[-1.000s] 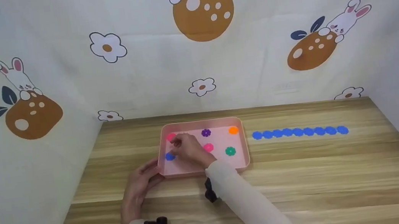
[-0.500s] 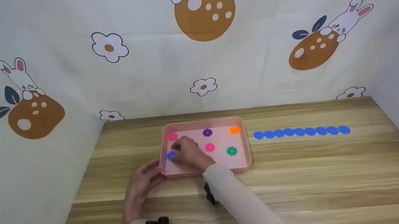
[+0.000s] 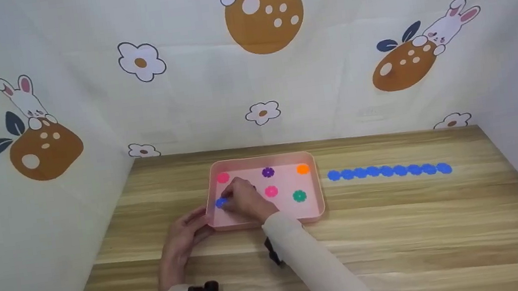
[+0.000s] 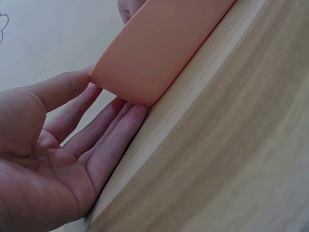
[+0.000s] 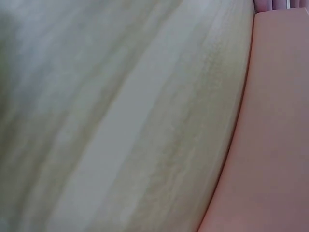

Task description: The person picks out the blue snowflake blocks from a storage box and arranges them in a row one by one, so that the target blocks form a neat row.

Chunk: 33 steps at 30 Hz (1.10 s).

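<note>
My right hand [image 3: 246, 200] reaches into the pink tray [image 3: 315, 208], its curled fingertips pinching the edge of a blue flower-shaped disc [image 3: 220, 203] at the tray's left side. Most of that disc shows past the fingers. At the tray's front left corner rests my left hand [image 3: 185, 235]. In the left wrist view its thumb touches the rim, and its fairly straight fingers [image 4: 113, 137] lie against the tray's outer wall, low by the table. The right wrist view shows only the tray wall [image 5: 275, 121], the table and a few fingertips of the left hand.
Around the tray floor lie a pink disc [image 3: 222, 178], a purple disc [image 3: 268, 172], an orange disc [image 3: 302, 169], another pink disc [image 3: 271, 191] and a green disc [image 3: 299, 195]. A row of joined blue discs [image 3: 387, 171] lies right of the tray on the wooden table [image 3: 402, 247].
The right hand's fingers have drawn down and closed in on the blue disc, uncovering more of the pink disc behind. My left hand and the tray stay in place.
</note>
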Motion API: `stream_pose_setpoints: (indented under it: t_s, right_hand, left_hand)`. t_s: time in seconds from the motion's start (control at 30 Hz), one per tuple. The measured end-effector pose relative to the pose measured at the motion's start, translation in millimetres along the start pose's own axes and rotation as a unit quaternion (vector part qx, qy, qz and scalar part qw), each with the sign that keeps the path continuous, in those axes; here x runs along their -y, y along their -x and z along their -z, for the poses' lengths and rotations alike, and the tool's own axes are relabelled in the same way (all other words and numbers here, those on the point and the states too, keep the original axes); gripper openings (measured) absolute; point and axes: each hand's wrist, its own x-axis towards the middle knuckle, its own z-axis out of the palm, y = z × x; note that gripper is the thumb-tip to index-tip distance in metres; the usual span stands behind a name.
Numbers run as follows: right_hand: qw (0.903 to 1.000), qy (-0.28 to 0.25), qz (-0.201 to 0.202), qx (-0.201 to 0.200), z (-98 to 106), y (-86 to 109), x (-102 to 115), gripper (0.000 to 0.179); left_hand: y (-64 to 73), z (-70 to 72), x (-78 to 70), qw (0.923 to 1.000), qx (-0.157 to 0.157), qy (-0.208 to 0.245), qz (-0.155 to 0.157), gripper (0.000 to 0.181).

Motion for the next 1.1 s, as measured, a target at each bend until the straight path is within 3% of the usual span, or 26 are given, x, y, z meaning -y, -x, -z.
stream_pose_setpoints:
  t_s: [0.37, 0.93, 1.1]
  right_hand:
    - [0.9999, -0.013, -0.006, 0.002, 0.1, -0.4, -4.8, 0.027]
    - [0.9998, -0.011, -0.011, -0.009, -1.7, 0.3, -1.6, 0.018]
    - [0.9994, -0.023, -0.024, -0.005, -1.7, 0.8, -1.1, 0.021]
  left_hand:
    - [-1.9, 0.9, 0.7, 1.0, -0.004, -0.001, 0.003, 0.048]
    - [1.5, 0.9, -0.4, 0.9999, 0.013, 0.0, 0.0, 0.047]
    - [0.4, 1.2, -1.0, 0.9999, 0.004, -0.007, 0.01, 0.046]
